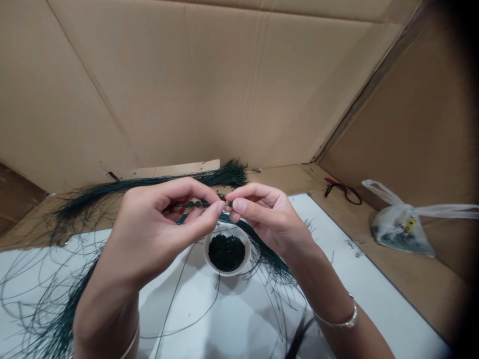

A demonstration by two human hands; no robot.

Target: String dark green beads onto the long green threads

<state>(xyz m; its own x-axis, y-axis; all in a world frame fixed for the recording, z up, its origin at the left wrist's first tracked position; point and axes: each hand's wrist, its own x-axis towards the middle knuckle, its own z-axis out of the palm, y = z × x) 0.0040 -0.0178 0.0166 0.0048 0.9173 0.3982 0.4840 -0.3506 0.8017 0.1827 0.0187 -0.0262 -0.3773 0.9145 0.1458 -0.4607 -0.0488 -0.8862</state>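
Note:
My left hand [160, 229] is closed in a pinch on a thin dark cord, with thumb and forefinger meeting near its end. Two dark green beads [194, 204] sit on that cord inside the curl of the fingers. Fingertip to fingertip with it, my right hand [271, 217] pinches a small bead [229, 203] at the cord's end, mostly hidden by the thumb. Both hands are held above a white bowl [206, 255] filled with small dark green beads [226, 253].
A bundle of dark green cords [149, 185] lies along the back; more loose cords [56, 309] spread at the left. The white board [179, 309] lies beneath. Cardboard walls [224, 89] enclose the space. At right are a tied plastic bag [402, 232] and a black cord loop [352, 194].

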